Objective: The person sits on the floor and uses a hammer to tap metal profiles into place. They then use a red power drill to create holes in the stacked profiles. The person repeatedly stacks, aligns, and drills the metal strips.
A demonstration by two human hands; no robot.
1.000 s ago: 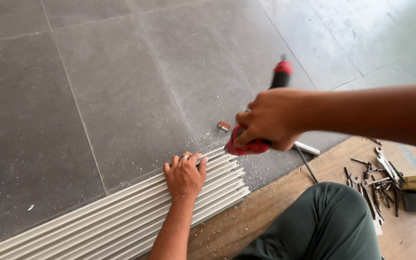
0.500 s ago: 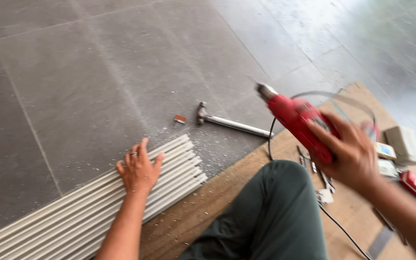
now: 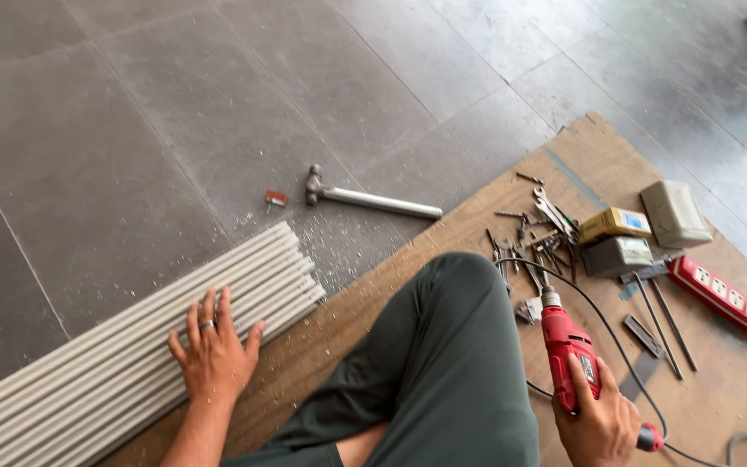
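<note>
Left hand [image 3: 212, 355] lies open, flat on grey pipes [image 3: 114, 363]; right hand [image 3: 600, 422] grips red drill [image 3: 568, 346]. Hammer [image 3: 369, 200] rests on grey tiled floor [image 3: 131, 130] beside plywood board [image 3: 581, 164].

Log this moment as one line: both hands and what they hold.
left hand: flat on white pipes | right hand: gripping red drill over plywood board | hammer: on floor

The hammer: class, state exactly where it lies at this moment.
In the head view the hammer lies on the grey tiled floor, upper centre, beyond the bundle of white rods and just off the plywood board's left edge.
</note>
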